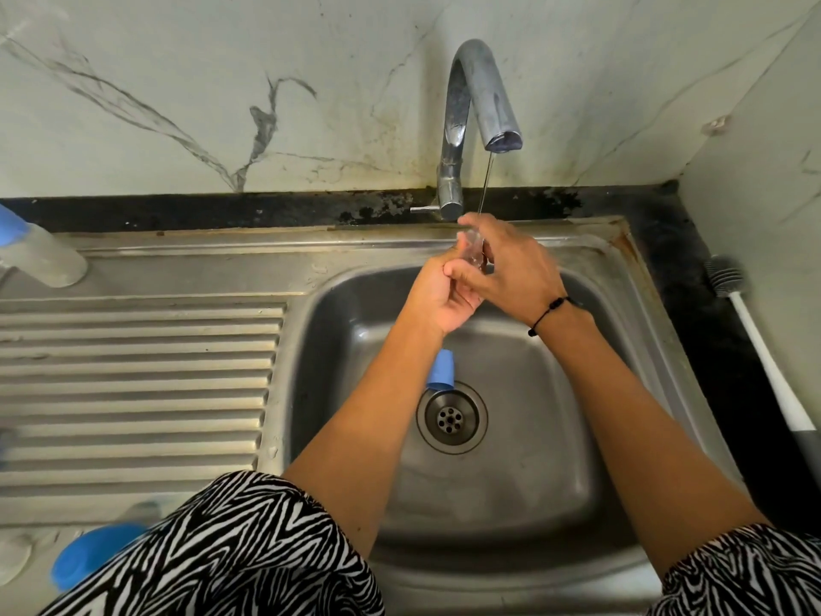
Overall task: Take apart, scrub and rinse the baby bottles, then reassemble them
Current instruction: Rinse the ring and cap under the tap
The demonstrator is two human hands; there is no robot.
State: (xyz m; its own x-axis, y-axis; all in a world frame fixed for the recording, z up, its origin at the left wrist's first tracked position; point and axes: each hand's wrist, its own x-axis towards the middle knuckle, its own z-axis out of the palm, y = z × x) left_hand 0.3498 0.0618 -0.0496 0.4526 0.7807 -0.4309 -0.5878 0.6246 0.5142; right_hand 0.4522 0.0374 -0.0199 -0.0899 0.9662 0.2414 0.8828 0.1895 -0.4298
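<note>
We note both hands raised over the sink (577, 277), beneath the tap (488, 95), from which a thin stream of water (485, 184) runs. The right hand (511, 269) has its fingers (471, 220) curled round a small clear teat (474, 249); the stream lands right at those fingertips. The left hand (437, 300) sits just under and against the right, palm turned up, its fingers curled in toward the same clear piece; whether they actually pinch it we cannot tell, as the right hand covers the contact. A black cord bracelet (548, 311) rings the right wrist.

Below the left fingers, down in the basin, a blue cap (440, 370) lies beside the drain (452, 417). Well left of the fingers, a cloudy bottle with blue top (40, 251) lies tilted on the steel drainboard (133, 371). Another blue part (84, 557), blurred, shows at the near left corner of the surface. Well right of the fingers, a bottle brush (764, 349) with a white handle rests on the dark surface (666, 242).
</note>
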